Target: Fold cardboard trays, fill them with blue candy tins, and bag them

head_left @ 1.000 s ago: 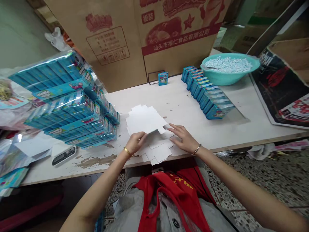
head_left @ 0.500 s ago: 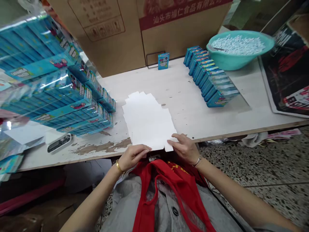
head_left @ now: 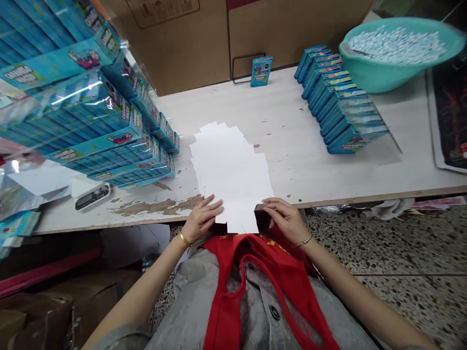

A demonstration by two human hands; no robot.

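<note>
White cards (head_left: 233, 170) with stepped, jagged edges lie blank side up, overlapping, at the table's front edge. A narrow tab of the card sticks out over that edge towards my red apron. My left hand (head_left: 200, 219) rests on the lower left corner of the cards, its fingers stretched out flat. At the lower right corner, my right hand (head_left: 287, 221) has its fingertips on the card's edge and the thumb bent beneath. A dark patch shows beside those fingertips; I cannot tell what it is.
Wrapped blue candy boxes (head_left: 91, 102) are stacked on the left, near a black-and-white device (head_left: 93, 196). One small blue box (head_left: 261, 71) stands before a big carton (head_left: 193, 48). A row of blue boxes (head_left: 335, 107) and a turquoise basin (head_left: 379, 73) of pale pieces are on the right.
My left hand has gone from a pinch at the front edge to lying flatter on the card's left side. The cards' narrow tab now shows between my hands. The view has shifted slightly.
</note>
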